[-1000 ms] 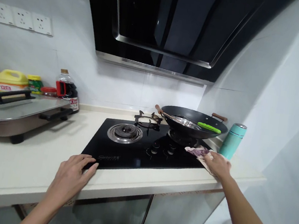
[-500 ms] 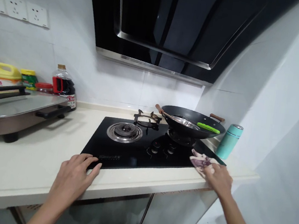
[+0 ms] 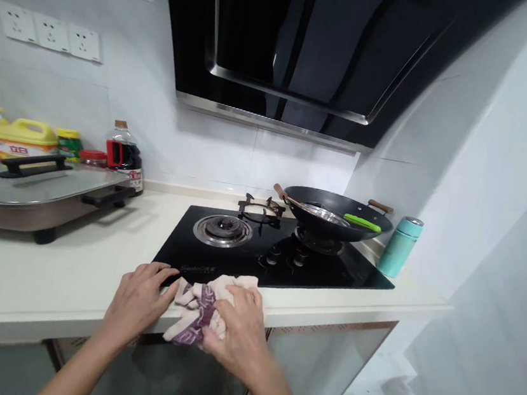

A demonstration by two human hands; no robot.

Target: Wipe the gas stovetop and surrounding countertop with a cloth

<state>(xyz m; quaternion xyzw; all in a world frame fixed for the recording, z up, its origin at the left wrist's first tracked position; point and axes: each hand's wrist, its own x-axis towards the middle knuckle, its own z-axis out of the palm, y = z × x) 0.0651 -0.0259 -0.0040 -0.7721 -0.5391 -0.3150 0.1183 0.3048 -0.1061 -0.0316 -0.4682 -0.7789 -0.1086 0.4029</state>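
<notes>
A cream and purple cloth lies bunched under my right hand, whose fingers grip it against the front edge of the counter. Part of the cloth hangs over that edge. My left hand rests at the front left corner of the black gas stove, fingers spread and flat, right beside the cloth. The left burner is bare, and its pan support sits behind it. On the right burner stands a black wok holding a metal lid or dish and a bright green-handled tool.
A teal bottle stands right of the stove. On the left are a large lidded electric pan, a soy sauce bottle, a yellow jug and small jars. A black range hood overhangs the stove.
My right hand has swept the cloth leftward along the counter's front edge, from the stove's right end to beside my left hand. The left hand stays at the corner. The view has shifted slightly.
</notes>
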